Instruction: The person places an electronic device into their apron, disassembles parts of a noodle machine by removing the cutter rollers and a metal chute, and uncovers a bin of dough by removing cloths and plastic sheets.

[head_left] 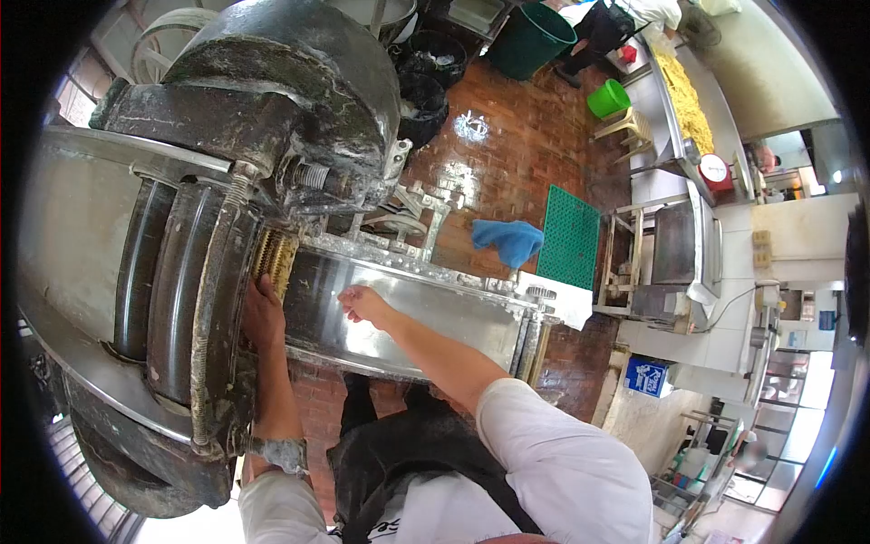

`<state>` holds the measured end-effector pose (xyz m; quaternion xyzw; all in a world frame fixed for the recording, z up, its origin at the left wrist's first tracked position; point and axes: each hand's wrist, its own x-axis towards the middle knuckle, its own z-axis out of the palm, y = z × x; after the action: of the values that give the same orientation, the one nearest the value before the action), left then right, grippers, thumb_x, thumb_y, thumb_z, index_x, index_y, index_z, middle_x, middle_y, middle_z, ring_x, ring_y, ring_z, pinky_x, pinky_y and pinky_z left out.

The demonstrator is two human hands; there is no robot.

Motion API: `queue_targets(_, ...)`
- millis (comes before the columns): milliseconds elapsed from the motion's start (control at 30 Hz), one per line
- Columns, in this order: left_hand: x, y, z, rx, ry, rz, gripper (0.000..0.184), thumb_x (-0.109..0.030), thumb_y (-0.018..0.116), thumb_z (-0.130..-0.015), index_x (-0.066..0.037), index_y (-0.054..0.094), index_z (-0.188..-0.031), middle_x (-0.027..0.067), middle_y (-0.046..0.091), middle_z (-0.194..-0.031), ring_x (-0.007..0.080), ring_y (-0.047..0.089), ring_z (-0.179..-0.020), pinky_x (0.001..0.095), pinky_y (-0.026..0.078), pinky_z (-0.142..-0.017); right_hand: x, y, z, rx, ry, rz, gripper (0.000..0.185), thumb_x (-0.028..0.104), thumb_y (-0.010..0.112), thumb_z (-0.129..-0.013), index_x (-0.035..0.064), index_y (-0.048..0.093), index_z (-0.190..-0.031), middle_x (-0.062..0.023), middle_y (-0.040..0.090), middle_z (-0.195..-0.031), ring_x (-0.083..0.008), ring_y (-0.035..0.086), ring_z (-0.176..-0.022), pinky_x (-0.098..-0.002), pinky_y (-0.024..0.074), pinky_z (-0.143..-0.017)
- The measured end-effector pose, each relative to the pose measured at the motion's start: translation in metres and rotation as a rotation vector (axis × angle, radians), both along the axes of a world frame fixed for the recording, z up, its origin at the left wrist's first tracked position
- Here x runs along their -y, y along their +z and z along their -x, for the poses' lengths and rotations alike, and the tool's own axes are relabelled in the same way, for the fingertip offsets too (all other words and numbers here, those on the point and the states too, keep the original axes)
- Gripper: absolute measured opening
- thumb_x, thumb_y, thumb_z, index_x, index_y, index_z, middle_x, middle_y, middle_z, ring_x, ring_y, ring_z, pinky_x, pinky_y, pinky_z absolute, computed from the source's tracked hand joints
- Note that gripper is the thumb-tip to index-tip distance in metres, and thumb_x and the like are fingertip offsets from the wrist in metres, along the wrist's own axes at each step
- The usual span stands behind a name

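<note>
My left hand (263,313) reaches into the outlet side of a large roller machine (184,281), against a yellowish grooved cutter roller (283,261). Its fingers look stretched out along the grooves, though part of the hand is hidden by the machine's edge. Over the shiny metal bed (435,317) that runs out from the machine, my right hand (362,306) hovers with fingers curled into a loose pinch. Whatever it may hold is too small to make out.
A blue cloth (507,241) hangs by the bed's far side, near a green mat (568,238). Dark bins (422,109) and a green bucket (608,98) stand on the brick floor. Beyond, yellow noodles (684,100) cover a table where another person (603,36) stands.
</note>
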<state>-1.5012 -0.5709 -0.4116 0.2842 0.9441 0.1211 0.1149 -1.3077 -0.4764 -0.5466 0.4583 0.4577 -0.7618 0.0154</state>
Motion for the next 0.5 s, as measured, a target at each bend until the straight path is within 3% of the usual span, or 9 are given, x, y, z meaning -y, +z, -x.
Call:
queue_targets(200, 0.001, -0.006, 0.004, -0.021, -0.002, 0.023, 0.063, -0.054, 0.026, -0.103, -0.012, 0.037, -0.149, 0.0179, 0.051, -0.141, 0.0393, 0.054, -0.122, 0.0544, 0.042, -0.101, 0.026, -0.005, -0.048, 0.054, -0.011, 0.03, 0.021, 0.023, 0.056, -0.098, 0.0062, 0.063, -0.109, -0.0042, 0.062, -0.082, -0.013, 0.059, -0.064, -0.0284, 0.0505, -0.055)
queue_targets(300, 0.002, 0.002, -0.002, -0.156, -0.062, -0.042, 0.068, -0.054, 0.027, -0.103, -0.001, 0.046, -0.141, 0.0226, 0.061, -0.125, 0.0401, 0.061, -0.11, 0.0488, 0.051, -0.092, 0.035, -0.013, -0.07, 0.113, 0.02, 0.025, 0.02, 0.021, 0.055, -0.098, 0.0062, 0.064, -0.108, -0.0035, 0.062, -0.079, -0.0125, 0.059, -0.062, -0.0284, 0.0503, -0.055)
queue_targets(400, 0.003, -0.014, 0.003, -0.206, -0.06, -0.028, 0.068, -0.054, 0.027, -0.103, -0.001, 0.046, -0.14, 0.0228, 0.063, -0.122, 0.0394, 0.062, -0.108, 0.0487, 0.052, -0.09, 0.038, -0.003, -0.086, 0.221, 0.024, 0.022, 0.018, 0.02, 0.055, -0.097, 0.0063, 0.064, -0.105, -0.0026, 0.061, -0.076, -0.0123, 0.058, -0.061, -0.0282, 0.0497, -0.054)
queue_targets(500, 0.0, -0.006, -0.001, -0.172, -0.019, 0.026, 0.068, -0.054, 0.027, -0.103, -0.001, 0.046, -0.141, 0.0228, 0.063, -0.119, 0.0383, 0.063, -0.107, 0.0485, 0.052, -0.089, 0.047, -0.038, -0.106, 0.173, -0.027, 0.025, 0.023, 0.026, 0.057, -0.092, 0.0052, 0.064, -0.099, -0.0058, 0.062, -0.075, -0.0152, 0.058, -0.059, -0.0301, 0.0485, -0.051)
